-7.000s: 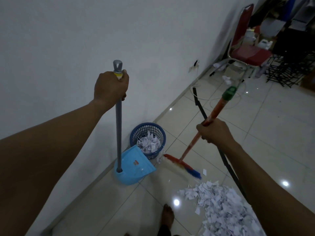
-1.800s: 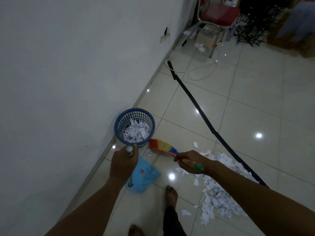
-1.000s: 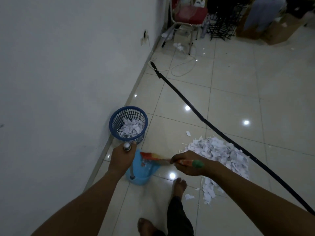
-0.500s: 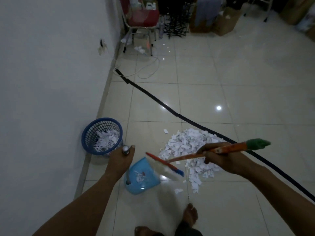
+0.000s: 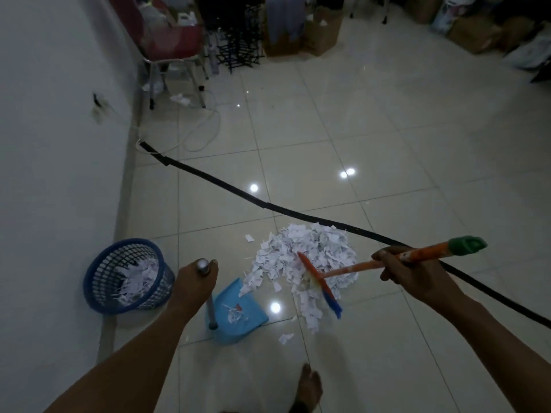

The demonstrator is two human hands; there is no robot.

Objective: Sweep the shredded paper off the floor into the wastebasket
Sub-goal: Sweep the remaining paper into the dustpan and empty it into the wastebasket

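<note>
No legible writing: dustpan (image 5: 238, 308), broom (image 5: 357, 265), wastebasket (image 5: 98, 278).

our left hand (image 5: 190, 289) grips the dustpan handle (image 5: 210, 311) top; our right hand (image 5: 408, 272) holds the broom handle (image 5: 423, 255), both arms extended.

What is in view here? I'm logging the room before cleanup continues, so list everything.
wastebasket: one, blue, by the wall, shreds inside
dustpan: one, light blue, on floor beside the wastebasket, a few shreds in it
shredded paper pile: one, white, on floor right of the dustpan
broom: one, orange handle, green cap, head over the pile
black strip: one, crossing the floor
white cable: one, looped near the wall
chair: one, red seat, far left
cardboard boxes: several, brown, far back
foot: one, bare, bottom centre
left hand: grips the dustpan's handle
right hand: grips the broom
</note>
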